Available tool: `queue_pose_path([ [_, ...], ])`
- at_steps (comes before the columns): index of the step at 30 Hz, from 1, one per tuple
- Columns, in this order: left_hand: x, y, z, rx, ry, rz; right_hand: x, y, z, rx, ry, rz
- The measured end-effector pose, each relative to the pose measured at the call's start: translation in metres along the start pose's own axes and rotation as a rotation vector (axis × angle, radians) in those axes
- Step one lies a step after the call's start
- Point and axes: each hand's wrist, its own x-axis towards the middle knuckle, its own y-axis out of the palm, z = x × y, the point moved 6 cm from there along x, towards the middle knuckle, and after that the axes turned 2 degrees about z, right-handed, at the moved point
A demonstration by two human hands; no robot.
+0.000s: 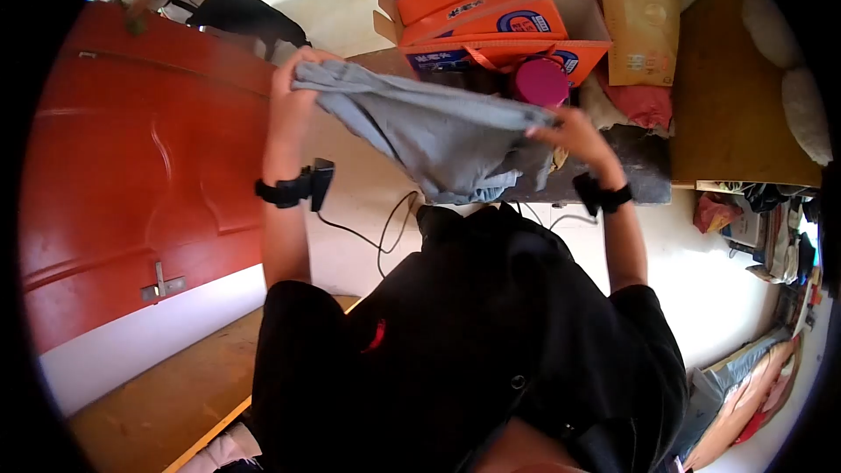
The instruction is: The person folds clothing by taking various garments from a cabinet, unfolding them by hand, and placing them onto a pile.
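A grey piece of cloth (438, 127), perhaps a garment, is stretched in the air between my two hands. My left hand (302, 70) is closed around its bunched upper left corner. At the other end, my right hand (574, 136) pinches the cloth's edge, slightly blurred by motion. The lower part of the cloth hangs loose in folds, with a lighter blue-grey piece at the bottom. Behind the cloth, close to my right hand, shows a round magenta lid (541, 81). Black straps with small devices sit on both my wrists.
An orange printed carton (491, 13) stands open on the dark table (644, 162), beside a brown paper bag (644, 31). On the left is a red door (149, 149). A black cable (381, 245) hangs near my left forearm. Another person (219, 0) stands at the upper left.
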Motion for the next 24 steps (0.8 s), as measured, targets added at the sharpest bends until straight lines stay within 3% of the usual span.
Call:
queue_pose_path([
  [2,0.007,-0.025,0.001,0.234,-0.038,-0.011,0.002,-0.053,0.022,0.243,-0.110,-0.090],
  [4,0.015,-0.030,-0.012,0.318,-0.025,0.043,0.008,-0.098,0.050,0.069,-0.273,-0.262],
  [6,0.024,-0.029,-0.016,0.419,-0.041,0.141,0.015,-0.128,0.074,-0.115,-0.176,-0.401],
  [8,0.039,-0.028,-0.026,0.505,0.007,0.183,0.031,-0.153,0.090,-0.252,-0.292,-0.520],
  [9,0.048,-0.028,-0.033,0.593,0.112,0.156,0.038,-0.165,0.101,-0.382,-0.403,-0.634],
  [10,0.054,-0.028,-0.041,0.682,0.213,0.128,0.046,-0.179,0.102,-0.455,-0.341,-0.724],
  [12,0.068,-0.034,-0.062,0.815,0.407,-0.054,0.057,-0.201,0.110,-0.527,-0.279,-0.809],
  [13,0.075,-0.037,-0.076,0.855,0.548,-0.105,0.057,-0.210,0.122,-0.514,-0.351,-0.871],
  [15,0.075,-0.044,-0.096,0.882,0.415,-0.361,0.052,-0.222,0.139,-0.498,-0.417,-0.930],
  [16,0.064,-0.038,-0.111,0.873,0.352,-0.489,0.034,-0.223,0.157,-0.471,-0.584,-1.063],
  [17,0.054,-0.038,-0.112,0.872,0.348,-0.485,0.016,-0.221,0.167,-0.440,-0.753,-1.193],
  [20,0.022,-0.023,-0.108,1.063,0.474,-0.398,-0.009,-0.225,0.139,-0.549,-0.913,-1.102],
  [22,-0.008,-0.010,-0.077,1.160,0.597,-0.241,-0.032,-0.190,0.128,-0.685,-0.856,-0.997],
  [23,-0.027,-0.002,-0.056,1.222,0.572,-0.168,-0.038,-0.175,0.104,-0.553,-0.822,-0.836],
  [24,-0.045,0.005,-0.032,1.121,0.570,-0.105,-0.047,-0.153,0.084,-0.607,-0.722,-0.711],
])
